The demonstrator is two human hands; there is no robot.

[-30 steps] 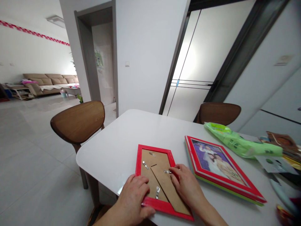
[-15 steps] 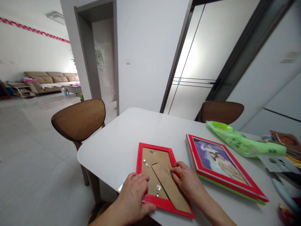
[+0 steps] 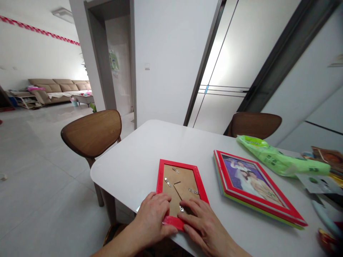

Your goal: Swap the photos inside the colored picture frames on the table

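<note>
A red picture frame [image 3: 160, 178] lies face down on the white table [image 3: 128, 153], its brown backing board [image 3: 184, 177] upward. Small metal clips sit around the board, among them a left clip [image 3: 167, 182] and a right clip [image 3: 193, 191]. My left hand [image 3: 151, 216] grips the frame's lower left corner, fingers over the side and thumb by the bottom edge. With bent fingers, my right hand [image 3: 206, 226] touches the bottom clip [image 3: 181, 208] and covers the lower right of the frame and most of the stand leg.
To the right, a red-framed wedding photo [image 3: 249, 182] rests on a green-edged piece. Behind it lies a green plastic bag [image 3: 284, 160]. Assorted items crowd the table's far right. Wooden chairs stand at the left [image 3: 93, 134] and the back [image 3: 254, 125].
My right hand has moved from the right clip down and left to the bottom clip. My left hand stays on the frame's corner. The view has shifted slightly.
</note>
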